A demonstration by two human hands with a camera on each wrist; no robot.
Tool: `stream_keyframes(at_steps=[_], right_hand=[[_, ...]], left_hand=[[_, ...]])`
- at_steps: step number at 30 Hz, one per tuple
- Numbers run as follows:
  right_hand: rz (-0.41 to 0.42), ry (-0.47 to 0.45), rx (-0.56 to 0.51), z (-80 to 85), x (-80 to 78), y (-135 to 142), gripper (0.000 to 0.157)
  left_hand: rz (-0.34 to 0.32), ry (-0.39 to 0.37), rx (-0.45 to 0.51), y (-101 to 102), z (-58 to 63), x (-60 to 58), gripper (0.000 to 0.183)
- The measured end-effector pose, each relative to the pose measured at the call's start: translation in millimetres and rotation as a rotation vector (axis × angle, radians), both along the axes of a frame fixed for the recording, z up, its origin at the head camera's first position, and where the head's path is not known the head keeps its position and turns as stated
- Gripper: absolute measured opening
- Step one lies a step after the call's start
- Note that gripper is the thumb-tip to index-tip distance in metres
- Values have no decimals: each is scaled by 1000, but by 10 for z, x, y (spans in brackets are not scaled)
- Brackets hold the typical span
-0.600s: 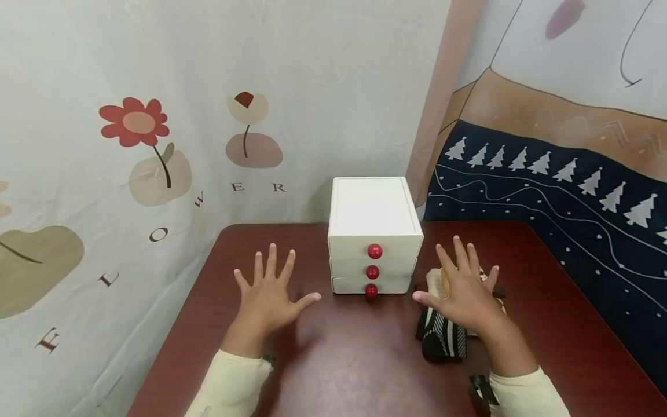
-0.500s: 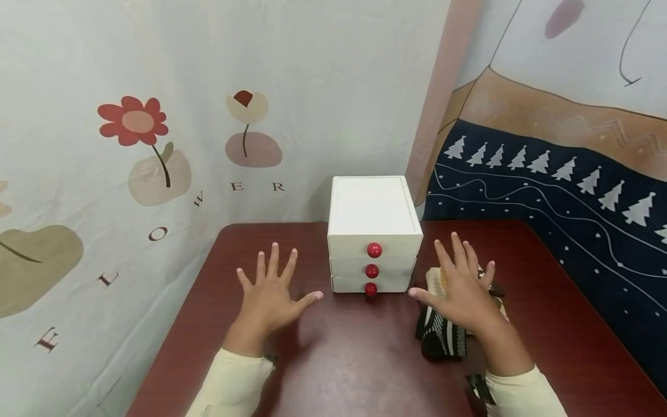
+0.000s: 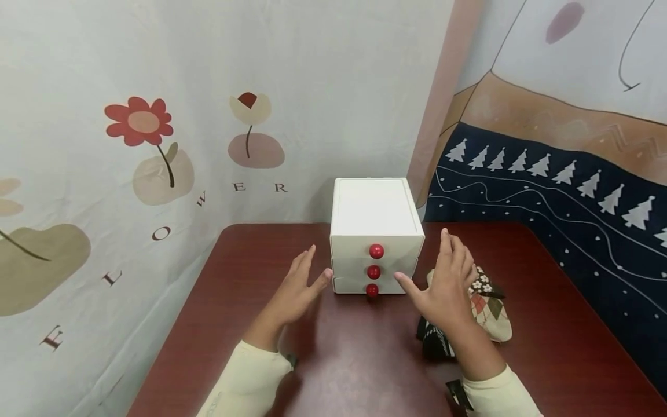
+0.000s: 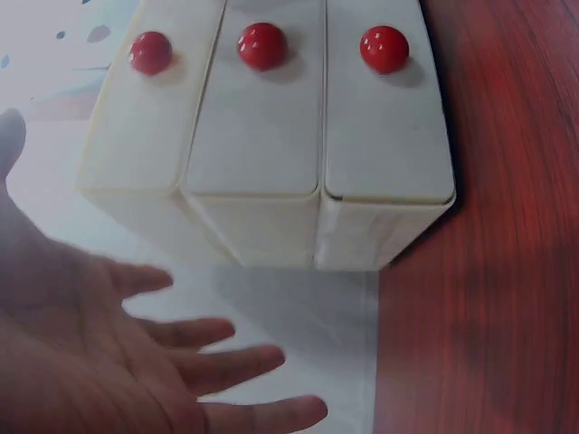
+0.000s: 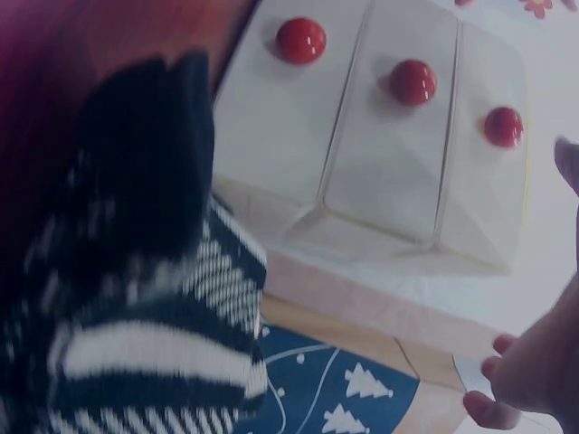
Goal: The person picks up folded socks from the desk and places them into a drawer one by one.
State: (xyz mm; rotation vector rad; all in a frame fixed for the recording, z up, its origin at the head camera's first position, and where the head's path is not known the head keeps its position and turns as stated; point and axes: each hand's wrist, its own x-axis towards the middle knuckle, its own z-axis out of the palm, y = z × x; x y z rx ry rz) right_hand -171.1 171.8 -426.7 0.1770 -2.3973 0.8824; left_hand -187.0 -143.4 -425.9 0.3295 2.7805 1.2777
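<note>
A small white drawer unit (image 3: 372, 208) with three closed drawers, each with a red knob (image 3: 376, 251), stands at the back of the table. Left of it my left hand (image 3: 292, 295) hovers, fingers extended and palm turned inward, holding nothing. To its right front is my right hand (image 3: 445, 289), fingers loosely extended, thumb pointing toward the drawers. Beneath and behind that hand lie a black-and-white patterned sock (image 3: 436, 344) and a beige argyle sock (image 3: 492, 315), both partly hidden. The right wrist view shows the patterned sock (image 5: 154, 344) up close.
The dark red-brown table (image 3: 354, 359) has rounded back corners. Behind it hangs a pale cloth (image 3: 312, 87) printed with flowers and letters. On the right is a navy cloth (image 3: 552, 214) with white trees.
Both hands have turned from palms down with spread fingers to palms facing inward, and moved nearer each other in front of the drawers. More of the argyle sock shows.
</note>
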Motion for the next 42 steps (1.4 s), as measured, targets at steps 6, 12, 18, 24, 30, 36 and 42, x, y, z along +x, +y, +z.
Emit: stream_keyframes(at_steps=[6,12,18,24,30,36,42], right_hand=[[21,235,-109,-97,-70,-201,107],[36,355,-151,-148,-124,-412,100],[12,369,-173,-202,-152,-634,88],[-56,343,-169,-282,-162,-831,78],[-96,301,-174,-326,-175,-962,65],[-113,245,-166,-331,-184,-1062,53],[-145,269,-168,-324,-244,-1108,43]], left_hand=[[80,25,175,182,-26,-177,85],[98,4,445,326,37,-357,93],[150,-104,592,453,136,-459,80],[235,-58,527,562,133,-493,77],[276,-70,590,601,117,-503,71],[263,-130,645,591,119,-524,67],[223,-220,683,564,157,-539,69]])
